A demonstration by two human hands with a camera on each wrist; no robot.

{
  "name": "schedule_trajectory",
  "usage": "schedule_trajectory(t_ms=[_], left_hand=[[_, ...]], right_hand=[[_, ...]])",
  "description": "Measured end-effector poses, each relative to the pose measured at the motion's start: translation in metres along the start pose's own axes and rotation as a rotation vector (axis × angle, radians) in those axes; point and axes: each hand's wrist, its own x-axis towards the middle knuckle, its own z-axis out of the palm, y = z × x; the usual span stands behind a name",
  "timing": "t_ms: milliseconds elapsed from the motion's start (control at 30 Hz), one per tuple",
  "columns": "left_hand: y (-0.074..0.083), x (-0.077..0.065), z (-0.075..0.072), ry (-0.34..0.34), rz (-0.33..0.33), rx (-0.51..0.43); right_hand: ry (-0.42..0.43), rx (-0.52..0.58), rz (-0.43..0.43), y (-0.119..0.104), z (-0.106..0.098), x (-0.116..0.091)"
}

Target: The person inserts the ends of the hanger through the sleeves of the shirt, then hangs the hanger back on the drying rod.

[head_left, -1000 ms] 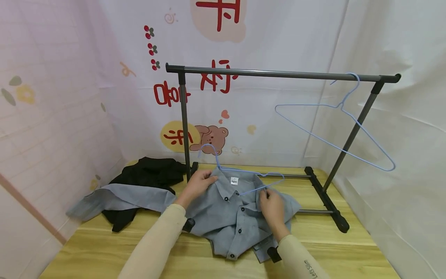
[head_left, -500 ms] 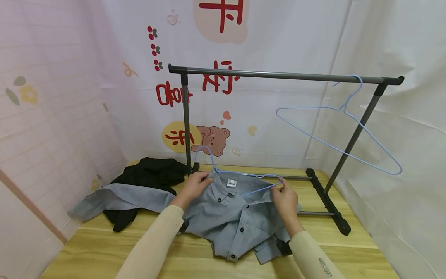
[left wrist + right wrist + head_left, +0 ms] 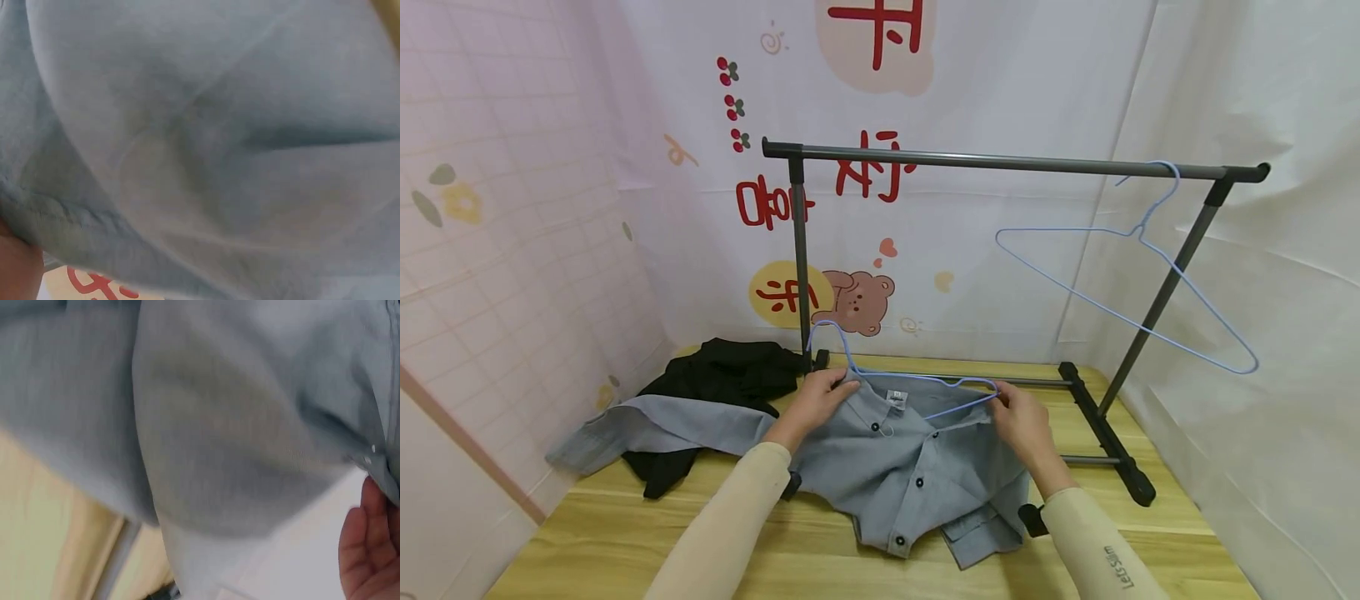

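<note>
A grey button-up shirt [image 3: 880, 475] lies spread on the table, its collar raised between two hands. The left hand [image 3: 815, 407] pinches the collar on the left side. On the other side the right hand [image 3: 1026, 425] grips the front edge of the shirt beside the end of a blue hanger [image 3: 842, 342]. This hanger's hook stands up past the left collar, and its right arm shows in the neck opening; the rest is hidden in the shirt. Grey cloth [image 3: 206, 125] fills most of the left wrist view. In the right wrist view, fingers [image 3: 369, 534] hold a fold of cloth.
A dark metal clothes rack [image 3: 1000, 160] stands behind the shirt. Another blue hanger [image 3: 1075, 292] hangs from its right end. A black garment [image 3: 722, 375] lies at the left under a grey sleeve [image 3: 677, 421]. White printed sheets surround the wooden table [image 3: 625, 542].
My right hand has moved right, drawing the shirt's right front over toward the hanger's end. The hanger's hook has shifted left and slightly down. My left hand stays nearly in place.
</note>
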Motion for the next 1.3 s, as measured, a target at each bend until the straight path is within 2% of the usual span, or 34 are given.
schedule_trajectory(t_ms=[167, 367, 500, 567, 633, 733, 833, 933, 1033, 1100, 1167, 1233, 1300], left_hand=[[-0.001, 0.0, -0.004, -0.017, 0.019, 0.002], [-0.002, -0.002, -0.006, -0.054, 0.037, -0.004], [-0.005, -0.002, 0.0, -0.051, 0.024, 0.043], [-0.005, -0.002, 0.004, -0.004, 0.023, 0.093], [-0.005, -0.002, 0.009, 0.069, 0.044, 0.158], [-0.001, -0.001, 0.017, 0.199, 0.121, 0.276], [0.002, -0.002, 0.024, 0.315, 0.237, 0.43], [0.006, -0.002, 0.031, 0.404, 0.341, 0.556], [0.012, -0.003, 0.036, 0.43, 0.391, 0.631], [0.017, -0.004, 0.039, 0.422, 0.392, 0.664], [0.022, -0.004, 0.042, 0.411, 0.361, 0.671], [0.027, -0.005, 0.044, 0.411, 0.301, 0.628], [0.032, -0.004, 0.045, 0.397, 0.219, 0.53]], right_hand=[[-0.079, -0.02, -0.064, 0.005, -0.017, 0.007], [-0.166, 0.094, -0.021, 0.01, -0.027, 0.011], [-0.188, 0.075, -0.01, 0.011, -0.026, 0.01], [-0.153, 0.012, -0.032, 0.007, -0.024, 0.008], [-0.08, -0.073, -0.069, 0.002, -0.02, 0.006], [0.06, -0.216, -0.129, -0.006, -0.014, 0.002], [0.19, -0.331, -0.19, -0.012, -0.006, -0.002], [0.247, -0.337, -0.21, -0.019, 0.002, -0.007], [0.246, -0.264, -0.189, -0.028, 0.008, -0.011], [0.25, -0.205, -0.165, -0.036, 0.01, -0.011], [0.257, -0.146, -0.156, -0.045, 0.011, -0.012], [0.247, -0.109, -0.191, -0.054, 0.015, -0.014], [0.186, -0.096, -0.26, -0.062, 0.022, -0.018]])
